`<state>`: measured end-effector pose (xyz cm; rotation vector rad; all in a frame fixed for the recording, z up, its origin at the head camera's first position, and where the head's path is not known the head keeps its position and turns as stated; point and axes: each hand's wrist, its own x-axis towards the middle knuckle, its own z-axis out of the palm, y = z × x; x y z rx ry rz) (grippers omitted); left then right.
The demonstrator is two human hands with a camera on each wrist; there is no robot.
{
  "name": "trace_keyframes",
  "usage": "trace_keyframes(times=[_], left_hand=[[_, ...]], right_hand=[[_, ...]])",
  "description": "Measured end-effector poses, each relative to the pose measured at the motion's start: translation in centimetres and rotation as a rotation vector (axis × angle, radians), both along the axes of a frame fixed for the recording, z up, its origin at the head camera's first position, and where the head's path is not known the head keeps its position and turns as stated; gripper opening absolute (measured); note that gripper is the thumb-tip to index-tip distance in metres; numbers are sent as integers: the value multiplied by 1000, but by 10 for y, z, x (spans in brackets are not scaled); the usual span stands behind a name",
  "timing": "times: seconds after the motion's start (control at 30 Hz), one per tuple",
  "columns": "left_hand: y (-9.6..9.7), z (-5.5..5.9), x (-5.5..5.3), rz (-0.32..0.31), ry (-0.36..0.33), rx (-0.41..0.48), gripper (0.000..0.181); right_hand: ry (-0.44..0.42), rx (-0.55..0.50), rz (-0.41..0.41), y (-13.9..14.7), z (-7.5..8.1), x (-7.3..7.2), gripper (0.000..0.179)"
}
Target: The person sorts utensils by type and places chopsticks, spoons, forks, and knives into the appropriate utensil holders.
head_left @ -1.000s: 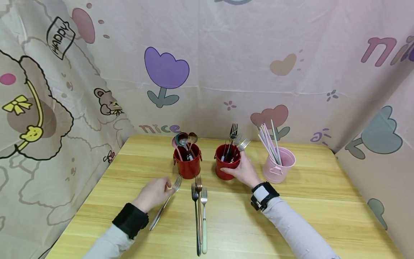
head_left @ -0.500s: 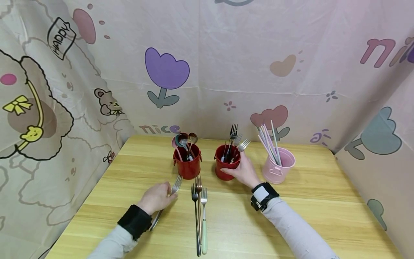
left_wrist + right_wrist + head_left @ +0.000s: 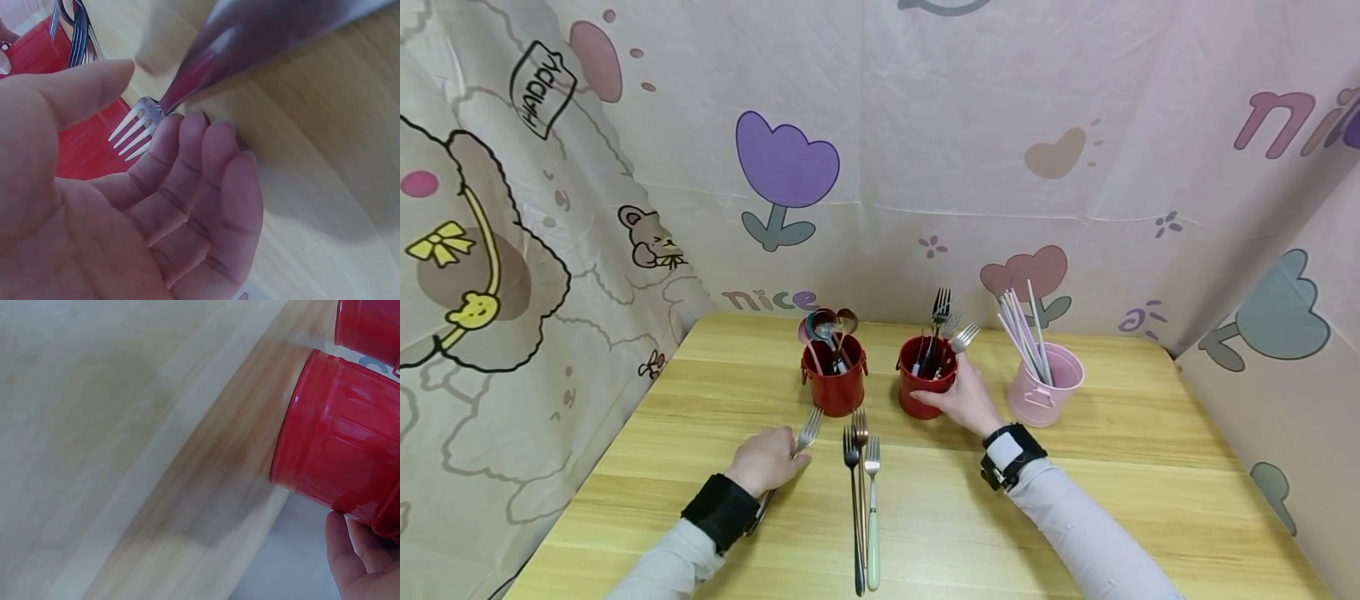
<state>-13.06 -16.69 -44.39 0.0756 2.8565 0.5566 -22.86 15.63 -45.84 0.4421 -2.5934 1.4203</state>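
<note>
My left hand (image 3: pixel 763 461) is over a silver fork (image 3: pixel 810 427) that lies slantwise on the table, tines away from me. In the left wrist view the fingers bend loosely with their tips right at the fork's neck (image 3: pixel 169 103), and the thumb stands apart. The middle part of its handle is hidden under the hand in the head view. My right hand (image 3: pixel 966 400) grips a red bucket (image 3: pixel 917 402) from the right, thumb across its front. Several forks stand in that bucket, among them a black one (image 3: pixel 942 307) and a silver one (image 3: pixel 966 337) leaning right.
Side by side in front lie a black fork (image 3: pixel 851 454), a copper-coloured fork (image 3: pixel 861 429) and a green-handled fork (image 3: pixel 873 542). Another red bucket (image 3: pixel 837 393) holds several spoons. At right stands a pink bucket (image 3: pixel 1037 410) with several straws (image 3: pixel 1026 337). Printed cloth hangs behind the table.
My left hand has shifted a little to the right and toward me, covering more of the silver fork's handle. The right hand keeps its hold on the red bucket.
</note>
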Motion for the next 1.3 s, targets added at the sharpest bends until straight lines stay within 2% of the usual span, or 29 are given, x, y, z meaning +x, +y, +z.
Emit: trace_keyframes(times=[0.17, 0.33, 0.47, 0.7, 1.0, 1.3], left_hand=[[1, -2, -2, 7, -27, -27, 27], [2, -3, 0, -16, -4, -58, 25], [2, -5, -1, -7, -5, -73, 22], [3, -8, -1, 9, -25, -67, 19], [1, -8, 0, -2, -8, -55, 19], [0, -8, -1, -19, 14, -41, 21]], right_hand=[[-3, -9, 7, 0, 1, 0, 91], [-1, -24, 13, 0, 0, 0, 91], [-3, -23, 13, 0, 0, 1, 90], [-12, -2, 5, 0, 1, 2, 90], [-22, 2, 5, -1, 2, 2, 94], [-19, -5, 2, -1, 4, 3, 90]])
